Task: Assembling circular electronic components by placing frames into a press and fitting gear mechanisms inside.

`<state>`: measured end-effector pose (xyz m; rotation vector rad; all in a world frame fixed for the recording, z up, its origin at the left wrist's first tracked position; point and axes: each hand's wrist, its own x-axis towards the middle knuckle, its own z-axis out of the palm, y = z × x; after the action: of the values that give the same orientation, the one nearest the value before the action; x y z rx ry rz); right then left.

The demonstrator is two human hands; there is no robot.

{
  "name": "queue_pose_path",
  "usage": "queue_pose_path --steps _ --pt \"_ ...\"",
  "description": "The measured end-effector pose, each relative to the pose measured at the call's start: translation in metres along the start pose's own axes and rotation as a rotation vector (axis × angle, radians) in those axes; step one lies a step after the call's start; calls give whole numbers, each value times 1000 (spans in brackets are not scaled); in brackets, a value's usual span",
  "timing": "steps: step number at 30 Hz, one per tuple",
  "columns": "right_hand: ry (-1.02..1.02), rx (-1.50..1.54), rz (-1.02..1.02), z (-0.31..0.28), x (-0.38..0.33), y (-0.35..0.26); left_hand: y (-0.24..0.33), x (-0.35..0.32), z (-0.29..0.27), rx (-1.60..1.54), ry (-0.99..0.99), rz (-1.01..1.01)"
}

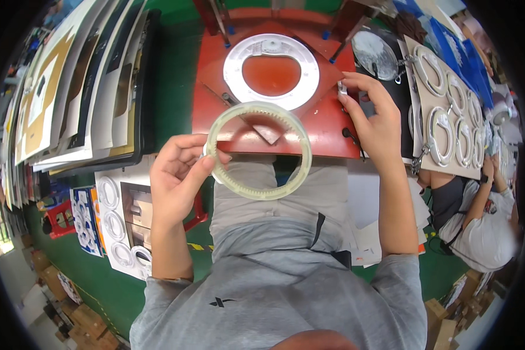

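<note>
My left hand (178,175) pinches the left rim of a pale, translucent ring gear (306,156) with small teeth along its inside. The ring is held up over the near edge of the red tabletop (213,119), partly in front of my lap. Between thumb and fingertips, my right hand (376,114) grips a small silvery piece (342,88) at the table's right side; its exact kind is too small to tell. Beyond the ring gear, a white ring-shaped housing (233,73) with a large round opening lies flat on the red surface.
Stacked boards and trays (99,87) rise at the left. To the right, a cardboard sheet (449,137) carries several white ring parts, near a clear plastic-covered round item (374,53). Dark posts stand at the table's far side. Another person (487,216) sits at the right.
</note>
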<state>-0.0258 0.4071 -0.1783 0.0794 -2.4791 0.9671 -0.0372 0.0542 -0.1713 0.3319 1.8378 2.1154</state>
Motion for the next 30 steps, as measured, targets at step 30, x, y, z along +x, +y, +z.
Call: queue_pose_path --steps 30 --pt "-348 -73 -309 13 68 -85 7 76 56 221 198 259"
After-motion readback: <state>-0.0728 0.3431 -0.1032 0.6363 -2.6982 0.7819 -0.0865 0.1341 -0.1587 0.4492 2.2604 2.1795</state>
